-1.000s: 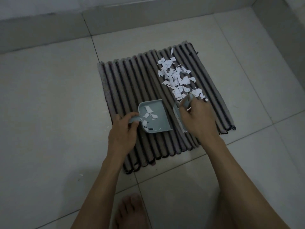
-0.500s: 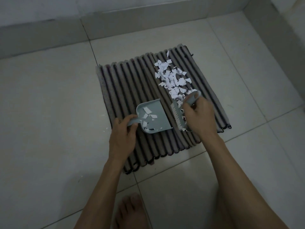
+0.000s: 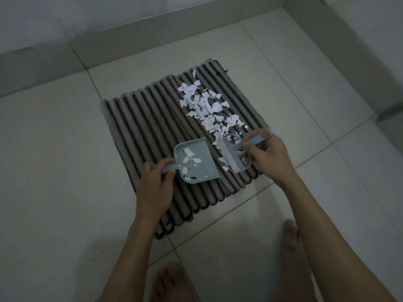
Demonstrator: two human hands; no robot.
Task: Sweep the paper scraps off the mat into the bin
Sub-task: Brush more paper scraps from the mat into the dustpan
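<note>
The job has started, but most of it is still to do. A big pile of white paper scraps (image 3: 207, 107) lies on the far right part of the striped mat (image 3: 152, 118). It runs from the far edge down toward the brush.

The left hand (image 3: 156, 186) has its fingers curled around the handle of a small blue dustpan (image 3: 195, 162). The pan sits flat on the near middle of the mat, with its open mouth facing right. Only a few scraps are inside it.

The right hand (image 3: 268, 155) grips the handle of a little blue brush (image 3: 234, 156). The brush head is down on the mat just to the right of the pan, with some scraps lying around it, between the brush and the pan's mouth.

So I think a small part has been swept up and the big pile is left. A couple of tiny white bits lie on the tile floor (image 3: 54, 171) to the left of the mat; they may be scraps too.

No bin can be seen here, so emptying the pan is not yet done.
</note>
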